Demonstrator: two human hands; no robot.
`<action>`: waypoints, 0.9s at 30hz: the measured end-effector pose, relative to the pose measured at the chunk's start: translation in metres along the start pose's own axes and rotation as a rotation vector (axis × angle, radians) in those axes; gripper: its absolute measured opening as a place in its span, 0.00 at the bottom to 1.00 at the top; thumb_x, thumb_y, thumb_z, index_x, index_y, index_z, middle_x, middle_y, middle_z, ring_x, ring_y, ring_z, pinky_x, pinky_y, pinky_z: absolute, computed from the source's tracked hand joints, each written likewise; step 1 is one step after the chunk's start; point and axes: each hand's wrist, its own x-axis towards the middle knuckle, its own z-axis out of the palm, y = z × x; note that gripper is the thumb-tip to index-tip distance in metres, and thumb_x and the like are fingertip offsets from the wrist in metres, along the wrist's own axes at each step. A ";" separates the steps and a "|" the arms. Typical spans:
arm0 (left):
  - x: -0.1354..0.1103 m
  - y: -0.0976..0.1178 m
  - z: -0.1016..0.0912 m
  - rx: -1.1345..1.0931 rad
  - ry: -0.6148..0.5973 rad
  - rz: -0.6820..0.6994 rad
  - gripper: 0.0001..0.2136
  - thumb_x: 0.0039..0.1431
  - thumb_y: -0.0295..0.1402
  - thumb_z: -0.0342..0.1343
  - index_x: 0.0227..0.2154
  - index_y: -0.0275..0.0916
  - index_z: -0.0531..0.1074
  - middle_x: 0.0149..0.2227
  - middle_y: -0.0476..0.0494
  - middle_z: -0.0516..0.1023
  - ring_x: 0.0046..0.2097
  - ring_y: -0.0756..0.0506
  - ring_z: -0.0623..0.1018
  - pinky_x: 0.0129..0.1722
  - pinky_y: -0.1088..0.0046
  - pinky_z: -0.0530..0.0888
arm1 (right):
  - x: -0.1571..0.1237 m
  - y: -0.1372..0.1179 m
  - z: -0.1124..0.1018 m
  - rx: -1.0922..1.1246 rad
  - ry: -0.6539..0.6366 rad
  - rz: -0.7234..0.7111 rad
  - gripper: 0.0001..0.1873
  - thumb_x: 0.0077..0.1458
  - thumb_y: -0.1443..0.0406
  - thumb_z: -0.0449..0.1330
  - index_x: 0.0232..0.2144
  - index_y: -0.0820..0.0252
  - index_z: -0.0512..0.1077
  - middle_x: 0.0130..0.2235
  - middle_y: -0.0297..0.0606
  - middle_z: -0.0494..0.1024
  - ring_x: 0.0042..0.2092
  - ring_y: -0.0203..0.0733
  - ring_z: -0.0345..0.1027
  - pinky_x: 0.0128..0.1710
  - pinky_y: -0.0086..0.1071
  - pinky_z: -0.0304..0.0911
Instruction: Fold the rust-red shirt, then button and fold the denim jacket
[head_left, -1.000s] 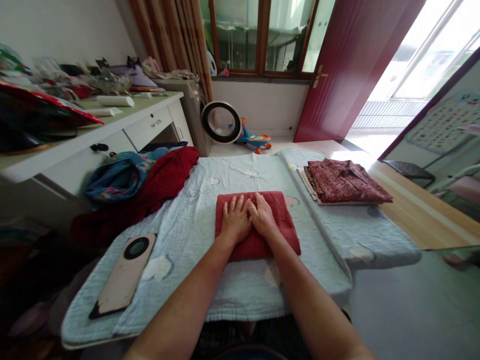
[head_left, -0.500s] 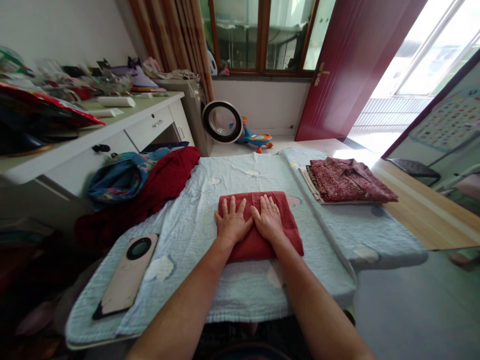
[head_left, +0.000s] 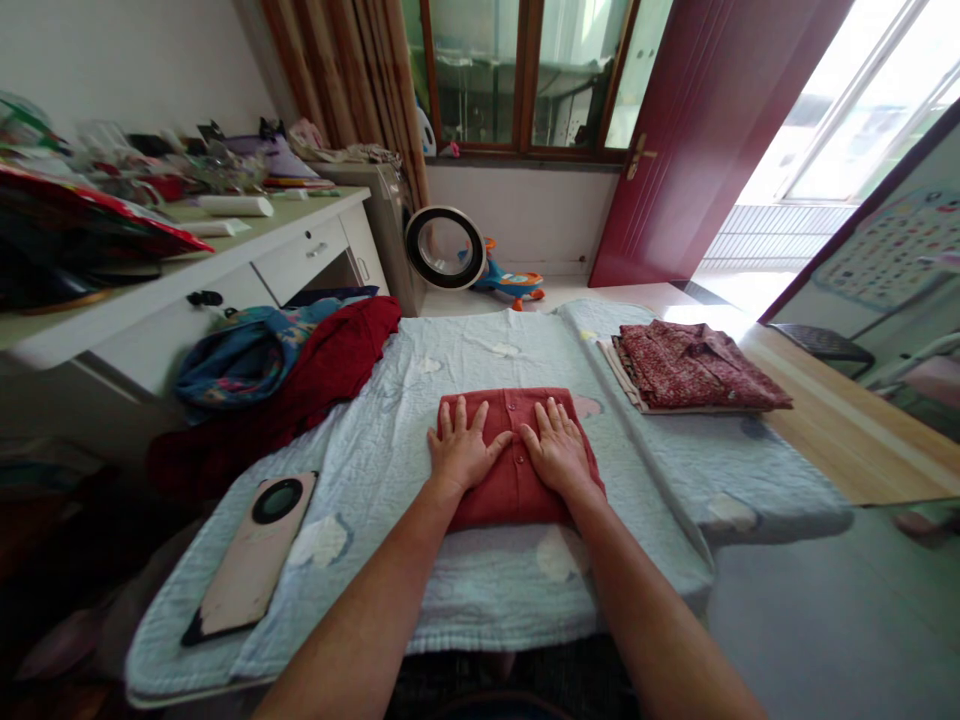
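Note:
A red shirt [head_left: 517, 500] lies folded into a flat rectangle, its buttons showing down the middle. My left hand [head_left: 463, 447] rests flat on its left side with fingers spread. Flat on the right side lies my right hand [head_left: 559, 450], fingers stretched out and thumb pointing inward. Neither hand grips the cloth. Under the shirt is a pale blue quilted cloth [head_left: 487, 590] with cloud shapes, spread over the table.
A phone [head_left: 255, 560] lies at the left front. Crumpled red and blue clothes [head_left: 322, 370] lie at the left edge, beside a white desk [head_left: 300, 250]. Folded patterned clothes [head_left: 697, 365] are stacked at the right. A door [head_left: 667, 140] stands open behind.
My right hand has slid to the right across the shirt, uncovering the buttons between my hands. My left hand has stayed almost in place.

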 end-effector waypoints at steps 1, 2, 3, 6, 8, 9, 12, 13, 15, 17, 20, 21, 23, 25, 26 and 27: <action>0.000 -0.001 0.000 -0.002 -0.001 -0.001 0.40 0.57 0.65 0.34 0.68 0.50 0.49 0.72 0.35 0.40 0.70 0.28 0.41 0.60 0.37 0.54 | -0.001 0.002 0.000 -0.008 -0.002 0.001 0.36 0.66 0.48 0.40 0.67 0.64 0.52 0.70 0.48 0.44 0.71 0.51 0.36 0.66 0.44 0.39; 0.000 -0.003 0.000 -0.004 -0.003 -0.004 0.40 0.57 0.65 0.34 0.68 0.50 0.49 0.72 0.35 0.39 0.70 0.28 0.41 0.60 0.37 0.54 | -0.002 0.005 0.000 -0.014 -0.004 -0.001 0.36 0.66 0.48 0.40 0.68 0.64 0.52 0.71 0.49 0.44 0.71 0.51 0.36 0.66 0.44 0.39; -0.001 -0.005 0.000 -0.006 -0.006 -0.010 0.40 0.57 0.65 0.34 0.68 0.50 0.49 0.72 0.34 0.39 0.70 0.28 0.41 0.60 0.37 0.54 | -0.003 0.007 0.000 -0.020 -0.007 0.001 0.37 0.66 0.48 0.41 0.68 0.63 0.51 0.71 0.49 0.44 0.70 0.51 0.36 0.66 0.44 0.39; -0.001 -0.012 0.000 -0.002 -0.005 -0.041 0.39 0.58 0.64 0.35 0.68 0.50 0.49 0.72 0.34 0.39 0.69 0.26 0.46 0.61 0.39 0.53 | -0.006 0.013 -0.001 -0.026 -0.020 0.030 0.37 0.65 0.46 0.42 0.68 0.59 0.50 0.71 0.49 0.43 0.70 0.53 0.37 0.65 0.46 0.40; -0.002 -0.017 -0.002 0.008 -0.002 -0.052 0.38 0.59 0.63 0.35 0.68 0.50 0.49 0.72 0.34 0.39 0.68 0.26 0.51 0.61 0.39 0.53 | -0.007 0.016 -0.003 -0.026 -0.036 0.057 0.37 0.64 0.46 0.43 0.69 0.56 0.49 0.71 0.50 0.43 0.70 0.54 0.38 0.65 0.47 0.42; -0.002 -0.020 -0.005 0.012 -0.006 -0.057 0.37 0.59 0.62 0.36 0.68 0.50 0.50 0.72 0.35 0.39 0.68 0.26 0.52 0.61 0.39 0.53 | -0.007 0.017 -0.004 -0.026 -0.045 0.070 0.37 0.64 0.46 0.43 0.69 0.56 0.49 0.70 0.50 0.44 0.70 0.55 0.40 0.64 0.48 0.43; -0.007 -0.021 -0.014 0.031 -0.002 -0.071 0.36 0.60 0.60 0.39 0.67 0.48 0.53 0.71 0.35 0.43 0.68 0.25 0.50 0.61 0.36 0.49 | -0.005 0.018 -0.011 -0.037 -0.022 0.105 0.35 0.65 0.48 0.44 0.67 0.59 0.54 0.68 0.54 0.52 0.68 0.57 0.46 0.63 0.50 0.44; -0.009 -0.019 -0.018 0.044 0.027 -0.070 0.35 0.61 0.58 0.40 0.66 0.46 0.55 0.71 0.34 0.45 0.69 0.26 0.49 0.62 0.36 0.47 | -0.004 0.017 -0.013 -0.039 0.015 0.104 0.34 0.65 0.50 0.45 0.66 0.62 0.56 0.67 0.56 0.54 0.68 0.58 0.48 0.64 0.51 0.44; -0.016 -0.010 -0.022 0.068 0.114 -0.033 0.34 0.63 0.54 0.41 0.66 0.39 0.56 0.70 0.31 0.47 0.70 0.30 0.46 0.64 0.40 0.45 | -0.001 0.014 -0.016 -0.016 0.113 0.032 0.30 0.65 0.56 0.45 0.64 0.66 0.60 0.67 0.55 0.56 0.68 0.55 0.47 0.65 0.50 0.42; -0.023 0.001 -0.021 0.068 0.156 0.068 0.34 0.63 0.51 0.43 0.66 0.34 0.54 0.70 0.30 0.46 0.71 0.34 0.45 0.66 0.47 0.45 | 0.004 0.009 -0.016 0.053 0.161 -0.134 0.27 0.65 0.61 0.45 0.63 0.65 0.60 0.68 0.49 0.55 0.69 0.48 0.44 0.66 0.45 0.43; -0.030 0.016 -0.009 0.035 0.099 0.264 0.33 0.64 0.49 0.44 0.67 0.34 0.52 0.70 0.35 0.48 0.71 0.38 0.46 0.67 0.53 0.49 | 0.014 0.001 -0.011 0.144 0.059 -0.358 0.27 0.66 0.61 0.44 0.64 0.61 0.60 0.68 0.40 0.56 0.69 0.41 0.45 0.66 0.40 0.43; -0.031 0.018 -0.004 0.028 0.079 0.306 0.32 0.65 0.48 0.43 0.67 0.35 0.52 0.70 0.36 0.49 0.71 0.38 0.47 0.68 0.54 0.50 | 0.018 -0.001 -0.008 0.147 0.015 -0.388 0.27 0.66 0.60 0.43 0.64 0.60 0.59 0.68 0.39 0.56 0.69 0.41 0.44 0.67 0.40 0.42; -0.032 0.020 0.004 0.031 0.063 0.338 0.31 0.66 0.46 0.41 0.67 0.35 0.52 0.70 0.38 0.51 0.70 0.39 0.49 0.68 0.54 0.51 | 0.027 -0.003 -0.004 0.120 -0.040 -0.398 0.27 0.67 0.57 0.42 0.65 0.58 0.58 0.68 0.37 0.56 0.69 0.42 0.43 0.67 0.42 0.39; -0.032 0.018 0.009 0.044 0.067 0.340 0.31 0.66 0.46 0.41 0.67 0.35 0.51 0.70 0.39 0.51 0.70 0.39 0.50 0.68 0.54 0.50 | 0.036 -0.002 -0.001 0.075 -0.058 -0.378 0.28 0.68 0.55 0.40 0.65 0.57 0.57 0.68 0.37 0.54 0.70 0.42 0.42 0.68 0.42 0.37; -0.032 0.018 0.009 0.048 0.071 0.341 0.32 0.65 0.46 0.42 0.67 0.35 0.51 0.70 0.39 0.51 0.70 0.39 0.50 0.68 0.54 0.50 | 0.041 0.000 -0.001 0.053 -0.065 -0.364 0.28 0.68 0.55 0.40 0.65 0.58 0.57 0.69 0.38 0.54 0.70 0.42 0.43 0.68 0.42 0.37; -0.032 0.017 0.009 0.050 0.076 0.342 0.32 0.65 0.46 0.42 0.67 0.35 0.51 0.70 0.39 0.50 0.70 0.39 0.49 0.68 0.54 0.49 | 0.046 0.001 0.000 0.034 -0.070 -0.352 0.29 0.68 0.54 0.40 0.65 0.58 0.57 0.68 0.39 0.54 0.69 0.42 0.43 0.67 0.41 0.38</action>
